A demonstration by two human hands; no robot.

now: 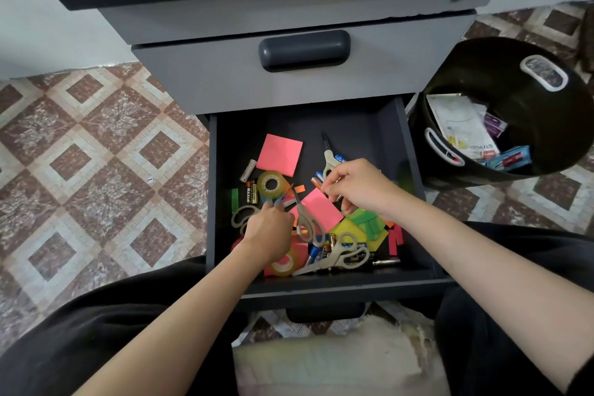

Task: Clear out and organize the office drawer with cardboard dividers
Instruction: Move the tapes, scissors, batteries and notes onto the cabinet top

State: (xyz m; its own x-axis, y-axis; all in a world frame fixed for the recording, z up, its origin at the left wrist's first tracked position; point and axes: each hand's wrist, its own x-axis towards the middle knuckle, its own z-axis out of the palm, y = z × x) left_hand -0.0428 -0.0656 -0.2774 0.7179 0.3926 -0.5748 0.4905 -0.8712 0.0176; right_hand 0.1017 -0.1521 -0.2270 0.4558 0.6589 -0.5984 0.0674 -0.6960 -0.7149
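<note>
Beside drawer (430,270), bin (501,74) on tiles (96,151)

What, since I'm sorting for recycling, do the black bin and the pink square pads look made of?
The black bin looks like plastic: smooth, slight sheen, moulded white-rimmed handle holes. The pink pads look like paper: matte, flat, crisp square edges.

On my feed the drawer (353,135) reads near-black inside, under a pale grey cabinet (225,80) with a darker slate handle (304,50). I count two pink pads (279,154), a yellow pad (350,230), bright green strips (369,222) and red strips (396,239). The tape (271,185) is yellowish clear; the scissors (345,254) have beige handles. Batteries (316,181) show blue and orange. The floor (96,154) is brown-and-cream diamonds; the bin (501,74) is black with white-rimmed grips.
</note>
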